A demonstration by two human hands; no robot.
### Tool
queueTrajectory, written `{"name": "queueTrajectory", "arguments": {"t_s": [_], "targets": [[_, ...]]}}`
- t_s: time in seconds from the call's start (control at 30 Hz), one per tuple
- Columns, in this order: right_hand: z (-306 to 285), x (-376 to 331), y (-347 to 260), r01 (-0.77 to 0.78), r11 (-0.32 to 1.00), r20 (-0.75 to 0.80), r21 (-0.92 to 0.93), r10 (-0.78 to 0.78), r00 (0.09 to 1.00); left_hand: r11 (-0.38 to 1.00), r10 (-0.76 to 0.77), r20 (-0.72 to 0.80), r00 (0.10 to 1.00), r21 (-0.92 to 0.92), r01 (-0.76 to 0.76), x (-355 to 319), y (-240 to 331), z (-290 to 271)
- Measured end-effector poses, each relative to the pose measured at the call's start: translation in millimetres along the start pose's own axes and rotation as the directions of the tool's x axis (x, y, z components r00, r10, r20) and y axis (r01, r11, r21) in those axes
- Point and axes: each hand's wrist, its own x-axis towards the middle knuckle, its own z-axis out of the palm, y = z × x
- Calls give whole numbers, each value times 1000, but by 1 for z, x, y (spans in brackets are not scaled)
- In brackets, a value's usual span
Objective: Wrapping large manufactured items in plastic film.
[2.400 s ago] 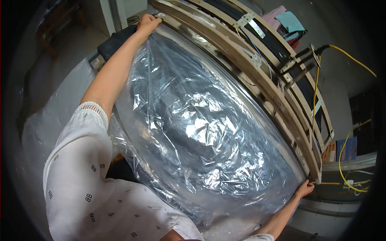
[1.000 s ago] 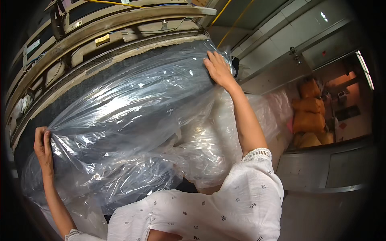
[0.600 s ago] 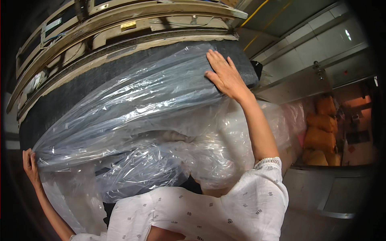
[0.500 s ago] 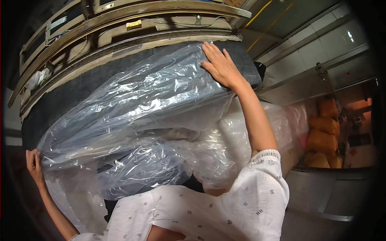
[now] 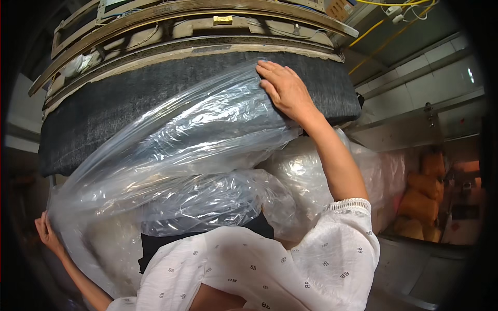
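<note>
In the head view, the clear plastic sheet (image 5: 207, 116) sweeps from eight o'clock up to just past twelve, its upper stretch lying over a long dark pad (image 5: 119, 106) and its lower side sagging in loose folds. At eight o'clock the person's left hand (image 5: 47, 234) has its fingers closed on the sheet's outer corner, pinching it, as far as I can make out from here. At one o'clock the right hand (image 5: 288, 93) lies palm down on the film, fingertips at its top edge; whether they nip that edge or just press on it, I can't tell.

To my eye this film is light, thin and floppy, glossy enough to slide under a flat palm, and likely to crease, cling or tear if tugged at one spot. I'd take it by the two far corners, with a small fold gathered in each pinch, rather than by the slack middle.

Another crumpled plastic heap (image 5: 306, 160) sits toward four o'clock, near the right forearm. Beyond the pad, a wooden rail (image 5: 181, 16) runs across around twelve, and orange sacks (image 5: 417, 207) are piled between three and four.
</note>
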Motion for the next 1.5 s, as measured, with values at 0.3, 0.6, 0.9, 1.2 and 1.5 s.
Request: {"name": "queueTrajectory", "arguments": {"t_s": [0.3,0.6,0.9,1.2,1.5], "targets": [[15,53,55,-254,841,40,478,269,962,859,-500,50,865,-100,502,-72,-57,17],[-11,61,88,-309,790,-521,529,590,616,686,-362,-105,926,-702,188,155,41,139],[31,55,124,-368,774,-520,516,624,583,744,-287,-72,955,-645,175,243,51,243],[31,63,133,-520,781,-578,347,615,537,823,-345,-15,938,-486,295,269,34,250],[20,56,135,-534,722,-586,440,681,439,754,-425,-15,905,-559,344,267,19,261]]}}
